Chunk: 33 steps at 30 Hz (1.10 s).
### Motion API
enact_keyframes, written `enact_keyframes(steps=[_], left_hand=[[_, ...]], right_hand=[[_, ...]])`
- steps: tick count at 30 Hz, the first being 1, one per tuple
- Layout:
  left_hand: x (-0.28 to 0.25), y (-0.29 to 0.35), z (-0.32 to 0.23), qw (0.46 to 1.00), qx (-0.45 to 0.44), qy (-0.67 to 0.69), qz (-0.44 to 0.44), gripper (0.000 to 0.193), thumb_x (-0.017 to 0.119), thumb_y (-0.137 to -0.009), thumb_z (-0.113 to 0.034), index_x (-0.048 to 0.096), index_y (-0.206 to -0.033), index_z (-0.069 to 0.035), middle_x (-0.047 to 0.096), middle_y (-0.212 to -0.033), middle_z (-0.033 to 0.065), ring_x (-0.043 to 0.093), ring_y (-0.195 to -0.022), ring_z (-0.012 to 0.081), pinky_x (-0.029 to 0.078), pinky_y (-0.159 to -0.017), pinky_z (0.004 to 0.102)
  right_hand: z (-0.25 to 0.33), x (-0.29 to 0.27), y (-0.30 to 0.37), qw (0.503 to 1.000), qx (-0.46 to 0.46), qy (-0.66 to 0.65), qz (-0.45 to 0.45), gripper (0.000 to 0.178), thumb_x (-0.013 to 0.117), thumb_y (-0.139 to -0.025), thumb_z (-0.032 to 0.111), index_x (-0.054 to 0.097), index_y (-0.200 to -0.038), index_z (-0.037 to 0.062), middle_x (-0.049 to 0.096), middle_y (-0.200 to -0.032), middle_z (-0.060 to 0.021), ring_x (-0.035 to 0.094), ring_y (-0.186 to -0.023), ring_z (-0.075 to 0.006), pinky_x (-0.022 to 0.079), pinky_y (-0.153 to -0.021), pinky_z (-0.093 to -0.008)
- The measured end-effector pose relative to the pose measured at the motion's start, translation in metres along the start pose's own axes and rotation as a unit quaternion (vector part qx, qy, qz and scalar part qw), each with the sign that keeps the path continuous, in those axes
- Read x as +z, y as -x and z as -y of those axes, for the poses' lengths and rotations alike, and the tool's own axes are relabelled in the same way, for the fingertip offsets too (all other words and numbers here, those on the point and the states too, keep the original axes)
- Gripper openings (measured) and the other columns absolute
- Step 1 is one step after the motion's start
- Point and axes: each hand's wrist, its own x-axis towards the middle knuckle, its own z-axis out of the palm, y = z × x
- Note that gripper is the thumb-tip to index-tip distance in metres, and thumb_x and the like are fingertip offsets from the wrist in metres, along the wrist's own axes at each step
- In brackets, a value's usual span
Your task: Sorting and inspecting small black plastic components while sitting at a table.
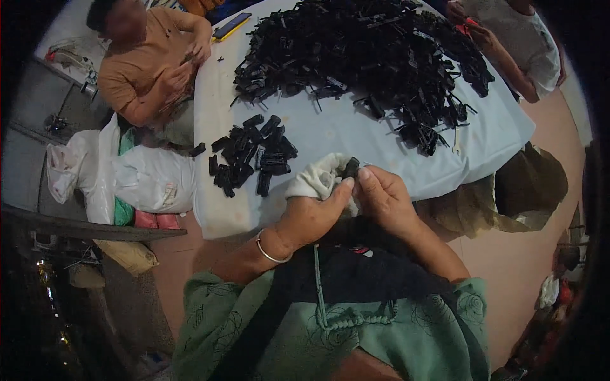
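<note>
Near the table's front edge, my left hand [318,214] is closed around a small black plastic part [350,167], its thumb pressed against it. White cloth [312,180] is bunched over the fingers of that hand; whether it is a glove or a rag I cannot make out. Close against the part, my right hand [386,195] is pinched, thumb to forefinger. What sits between those fingertips is too small to name. A small pile of similar black parts [251,152] lies to the left, beyond my left hand.
A large heap of black parts [343,51] covers the far side of the white-covered table [219,108]. A wrench [457,141] lies right of it. One person [143,70] sits far left, another [518,44] far right. White bags [152,178] stand left; a dark sack [534,187] right.
</note>
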Motion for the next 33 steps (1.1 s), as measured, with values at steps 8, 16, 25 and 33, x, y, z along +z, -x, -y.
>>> enact_keyframes(steps=[8,16,25,33], left_hand=[[-0.003,-0.002,-0.017,0.989,-0.114,0.095,-0.011,0.017,0.05,-0.088,-0.01,0.051,-0.103,-0.002,0.058,-0.081,0.0018,0.055,-0.065,0.0073,0.046,-0.053,0.0214],[-0.018,-0.004,-0.012,0.912,-0.21,0.352,0.004,0.013,0.048,-0.089,-0.012,0.055,-0.098,-0.005,0.058,-0.085,0.0015,0.056,-0.074,0.0094,0.049,-0.061,0.0248],[-0.014,-0.004,-0.003,0.993,-0.118,-0.017,0.016,0.027,0.045,-0.089,-0.012,0.045,-0.114,-0.002,0.054,-0.09,0.0034,0.052,-0.08,0.0089,0.047,-0.064,0.025],[-0.013,0.001,-0.015,0.966,-0.153,0.063,0.197,0.037,0.041,-0.087,-0.004,0.033,-0.123,-0.004,0.049,-0.069,-0.0002,0.046,-0.057,0.0046,0.041,-0.05,0.0203]], right_hand=[[-0.021,-0.005,0.004,0.97,-0.158,0.165,-0.081,0.015,0.053,-0.086,0.014,0.053,-0.086,-0.0011,0.053,-0.066,-0.0063,0.051,-0.06,-0.0155,0.041,-0.055,-0.0297],[0.004,-0.011,0.008,0.895,-0.258,0.364,-0.005,0.014,0.056,-0.076,0.003,0.055,-0.091,0.0009,0.055,-0.07,-0.0142,0.056,-0.062,-0.0303,0.044,-0.054,-0.0343],[0.018,-0.025,0.001,0.773,-0.398,0.494,0.0,0.033,0.061,-0.058,-0.005,0.056,-0.09,0.0027,0.05,-0.061,-0.0084,0.051,-0.05,-0.0241,0.039,-0.042,-0.0322],[0.017,-0.01,0.007,0.959,-0.162,0.23,-0.025,0.013,0.063,-0.077,0.005,0.052,-0.083,0.003,0.047,-0.062,-0.0051,0.044,-0.054,-0.0098,0.036,-0.047,-0.0257]])
